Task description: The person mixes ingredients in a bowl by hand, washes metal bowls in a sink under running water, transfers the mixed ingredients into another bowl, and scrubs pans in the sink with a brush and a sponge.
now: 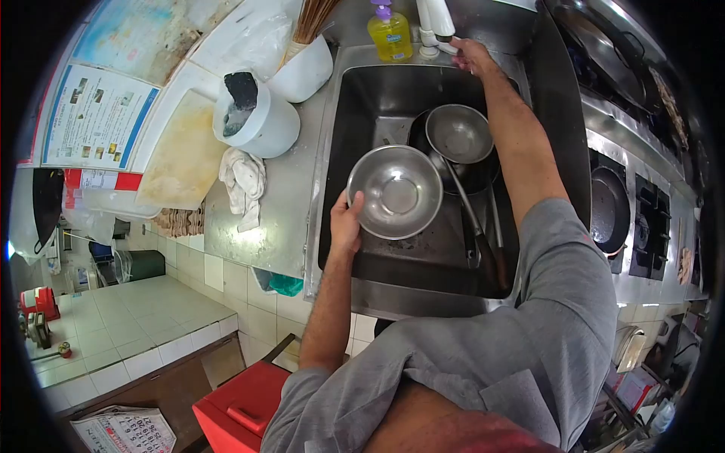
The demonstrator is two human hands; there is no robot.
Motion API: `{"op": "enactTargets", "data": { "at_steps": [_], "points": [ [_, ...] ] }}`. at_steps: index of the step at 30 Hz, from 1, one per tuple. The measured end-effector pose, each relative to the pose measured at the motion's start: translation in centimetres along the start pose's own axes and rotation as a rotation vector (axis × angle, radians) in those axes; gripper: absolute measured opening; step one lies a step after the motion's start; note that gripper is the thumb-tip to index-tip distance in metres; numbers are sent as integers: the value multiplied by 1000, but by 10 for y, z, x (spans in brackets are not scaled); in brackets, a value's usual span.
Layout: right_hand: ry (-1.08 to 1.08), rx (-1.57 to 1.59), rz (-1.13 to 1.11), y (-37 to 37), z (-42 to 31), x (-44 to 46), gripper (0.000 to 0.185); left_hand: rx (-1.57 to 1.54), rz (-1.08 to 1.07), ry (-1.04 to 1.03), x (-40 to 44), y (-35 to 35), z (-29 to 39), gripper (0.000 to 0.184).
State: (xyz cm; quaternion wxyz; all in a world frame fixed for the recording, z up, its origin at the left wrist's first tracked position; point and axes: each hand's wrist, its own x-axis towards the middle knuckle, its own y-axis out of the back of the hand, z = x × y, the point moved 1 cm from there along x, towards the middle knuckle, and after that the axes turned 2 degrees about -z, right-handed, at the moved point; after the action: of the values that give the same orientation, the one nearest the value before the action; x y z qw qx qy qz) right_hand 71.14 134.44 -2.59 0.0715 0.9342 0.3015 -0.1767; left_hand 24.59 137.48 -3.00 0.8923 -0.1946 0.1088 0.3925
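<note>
My left hand (347,223) grips the rim of a shiny steel mixing bowl (375,198), thumb on the inside and fingers hidden beneath. The bowl is held over the sink (370,264), its open side up. At the back of the sink, my right hand (473,57) is closed on the small lever of a white faucet (439,21); its fingertips are partly hidden. No running water can be made out. In the sink, a second steel bowl (458,132) rests on a dark wok (474,180). Long-handled tools, one a ladle (462,198), lean toward the front right corner.
Behind the sink stands a yellow soap bottle (390,35). On the left counter are a white tub (264,121) with a dark scrubber, a crumpled cloth (243,181) and a stained board (181,151). A metal partition (555,128) separates the sink from the stove (642,219).
</note>
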Motion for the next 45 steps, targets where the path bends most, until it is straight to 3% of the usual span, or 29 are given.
{"op": "enactTargets", "data": {
  "at_steps": [3, 6, 8, 9, 11, 12, 13, 14, 15, 17, 18, 20, 22, 23, 25, 27, 30, 34, 36, 37, 40, 42, 44, 45],
  "points": [
    [165, 78, 7, 3, 7, 15, 50, 7, -47, 23, 19, -1, -7, 26],
    [280, -199, 94, -1, 1, 0, 56, -10, -88, 39, 39, -6, -12, 26],
    [315, -218, 321, -11, 19, -16, 49, -37, -97, 39, 49, -13, -13, 26],
    [417, 261, 290, -21, 48, -13, 41, 14, -92, 8, 53, -16, -11, 26],
    [55, 760, -22, -44, 62, -67, 18, 70, -51, -38, 79, -13, -24, 25],
    [49, 868, -238, -49, 82, -73, 12, 184, 7, 44, 76, -21, -5, 25],
    [88, 928, -481, -43, 106, -65, 16, 353, 13, -217, 103, -12, -31, 27],
    [125, 985, -717, -40, 118, -61, 22, 484, 35, -300, 100, -15, -19, 28],
    [125, 976, -731, -56, 111, -71, 22, 618, 52, -378, 94, -17, -7, 28],
    [215, -469, -196, -100, 86, -111, 33, 649, 40, -423, 84, -7, -6, 29],
    [524, -895, -38, -126, 54, -137, 39, 682, 26, -472, 80, -4, -5, 29],
    [748, -549, -128, -188, -7, -160, 31, 669, 18, -443, 67, 4, -8, 29],
    [993, -737, -187, -258, -74, -195, 26, 654, -35, -389, 56, 13, -14, 30],
    [1082, -652, -303, -291, -94, -203, 26, 655, -31, -392, 51, 16, -12, 30],
    [1001, -839, -489, -356, -119, -202, 26, 766, -72, -502, 39, 19, -2, 31],
    [858, -1238, -448, -400, -126, -203, 28, 736, -113, -503, 25, 24, 14, 32],
    [1028, -1392, -356, -427, -97, -189, 30, 695, -96, -519, 7, 36, 31, 32],
    [842, -1490, -474, -440, -94, -173, 32, 664, -88, -519, 1, 54, 37, 33],
    [768, -1140, -274, -440, -98, -168, 33, 620, -41, -586, 5, 59, 42, 30],
    [765, -1144, -272, -440, -104, -165, 33, 616, -44, -585, 7, 60, 45, 30],
    [834, -664, -255, -421, -140, -170, 23, 555, -21, -569, 22, 56, 57, 30],
    [794, -588, -257, -386, -176, -196, 20, 655, 38, -760, 46, 55, 60, 31],
    [920, -663, -490, -342, -189, -215, 16, 220, -75, -225, 70, 54, 62, 29],
    [902, -666, -457, -316, -183, -216, 16, 227, -109, -212, 77, 51, 63, 29]
  ]
}}
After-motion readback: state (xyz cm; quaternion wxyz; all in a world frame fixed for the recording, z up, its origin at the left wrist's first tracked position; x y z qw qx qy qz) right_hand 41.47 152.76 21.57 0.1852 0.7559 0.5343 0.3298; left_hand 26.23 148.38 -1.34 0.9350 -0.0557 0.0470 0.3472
